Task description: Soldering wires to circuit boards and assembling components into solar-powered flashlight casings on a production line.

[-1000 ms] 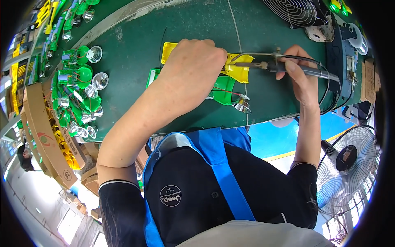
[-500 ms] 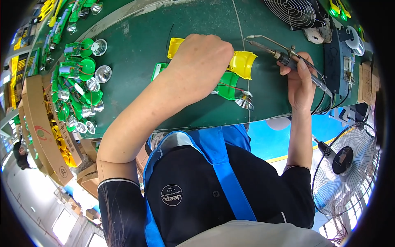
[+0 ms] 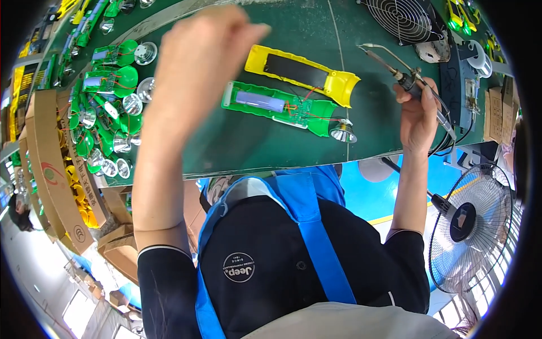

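My right hand (image 3: 419,116) is closed round the handle of a soldering iron (image 3: 407,83), which has a thin metal feed tube along it; the tip points up and left, raised off the bench. My left hand (image 3: 206,48) is blurred by motion above the left part of the bench, and its fingers do not show clearly. Between the hands lies a yellow half-shell (image 3: 341,85) with a black panel inside. Just nearer to me is a green half-shell (image 3: 322,116) holding a purple battery cell (image 3: 259,101), a circuit board and wires. A silver reflector (image 3: 342,131) hangs off its right end.
Several green lamp assemblies with reflectors (image 3: 132,104) crowd the bench's left side. Beyond them stands a cardboard box (image 3: 48,164) with yellow parts. A grilled fan unit (image 3: 398,20), a dark soldering station (image 3: 458,85) and a solder spool (image 3: 481,56) occupy the right. A standing fan (image 3: 471,223) is below.
My left hand has lifted off the half-shells and swung left and away, uncovering the black panel and battery cell. The soldering iron has shifted slightly right in my right hand.
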Motion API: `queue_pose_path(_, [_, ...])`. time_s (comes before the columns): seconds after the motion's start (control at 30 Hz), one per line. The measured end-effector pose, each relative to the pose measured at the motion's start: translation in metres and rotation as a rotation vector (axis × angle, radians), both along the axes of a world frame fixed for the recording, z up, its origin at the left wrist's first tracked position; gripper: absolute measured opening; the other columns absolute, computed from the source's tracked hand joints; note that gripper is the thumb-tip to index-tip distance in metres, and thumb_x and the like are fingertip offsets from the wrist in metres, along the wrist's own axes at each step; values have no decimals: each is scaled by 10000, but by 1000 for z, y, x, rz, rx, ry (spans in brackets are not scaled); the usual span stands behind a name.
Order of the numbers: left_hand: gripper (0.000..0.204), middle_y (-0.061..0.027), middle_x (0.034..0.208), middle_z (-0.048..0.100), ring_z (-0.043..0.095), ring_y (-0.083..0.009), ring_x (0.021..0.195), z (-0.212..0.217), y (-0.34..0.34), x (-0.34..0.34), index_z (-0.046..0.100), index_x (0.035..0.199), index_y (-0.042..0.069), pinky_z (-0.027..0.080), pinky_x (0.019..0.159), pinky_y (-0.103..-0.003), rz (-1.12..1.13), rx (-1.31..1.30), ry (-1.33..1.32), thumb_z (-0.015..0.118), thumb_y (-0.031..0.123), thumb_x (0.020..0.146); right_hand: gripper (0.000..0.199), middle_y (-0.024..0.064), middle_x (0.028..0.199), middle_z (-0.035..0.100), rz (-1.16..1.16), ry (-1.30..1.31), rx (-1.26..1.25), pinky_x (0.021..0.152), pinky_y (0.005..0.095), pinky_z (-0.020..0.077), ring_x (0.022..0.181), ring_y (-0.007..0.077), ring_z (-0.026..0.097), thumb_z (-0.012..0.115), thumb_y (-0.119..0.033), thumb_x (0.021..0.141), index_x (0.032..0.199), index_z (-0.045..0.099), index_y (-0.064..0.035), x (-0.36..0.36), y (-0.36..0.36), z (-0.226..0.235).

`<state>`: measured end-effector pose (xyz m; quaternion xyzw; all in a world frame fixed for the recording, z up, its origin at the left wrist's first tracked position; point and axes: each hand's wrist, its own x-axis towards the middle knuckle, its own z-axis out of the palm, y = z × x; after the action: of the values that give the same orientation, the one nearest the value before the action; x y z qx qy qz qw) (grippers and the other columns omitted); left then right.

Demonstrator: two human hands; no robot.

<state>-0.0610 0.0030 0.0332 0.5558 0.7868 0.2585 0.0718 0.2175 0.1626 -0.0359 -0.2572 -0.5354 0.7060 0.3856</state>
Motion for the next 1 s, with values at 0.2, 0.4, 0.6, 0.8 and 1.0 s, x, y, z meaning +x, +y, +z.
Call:
queue_pose_path(0.2, [313, -152, 786, 651, 640, -307, 770, -33, -3, -18, 645, 804, 18, 499, 691, -393, 110, -222, -74, 649, 331, 787, 231, 69, 770, 523, -17, 112, -106, 770, 302, 368, 735, 162, 437, 516, -254, 904, 981, 519, -37, -17, -9, -4])
queue_pose_path(0.4, [139, -95, 792, 633, 595, -268, 718, -39, -25, -5, 662, 912, 62, 474, 634, -336, -85, 287, -288, 626, 78, 780, 234, 71, 770, 520, -3, 114, -87, 804, 333, 358, 724, 159, 429, 508, -254, 915, 971, 523, -28, -6, -16, -7])
queue_pose_path(0.6, [253, -24, 774, 549, 527, -208, 729, -36, -45, 24, 652, 926, 96, 430, 612, -302, -507, 239, -25, 653, 48, 678, 239, 89, 792, 515, 91, 43, -17, 797, 322, 363, 740, 158, 439, 474, -237, 923, 1002, 480, -11, -8, -21, -7])
queue_pose_path(0.8, [237, -7, 805, 550, 508, -204, 769, -28, -33, 27, 601, 857, 95, 382, 718, -323, -624, 116, 127, 684, 24, 646, 274, 95, 762, 532, 266, -171, 10, 646, 266, 369, 668, 139, 469, 502, -243, 882, 953, 508, 22, -10, -17, 7])
queue_pose_path(1.0, [184, -14, 872, 519, 495, -209, 849, -24, -30, 39, 585, 793, 100, 367, 757, -334, -521, 36, 107, 684, 39, 651, 324, 89, 721, 542, 321, -313, 3, 600, 251, 391, 615, 121, 495, 564, -264, 817, 889, 538, 51, -23, -14, 14])
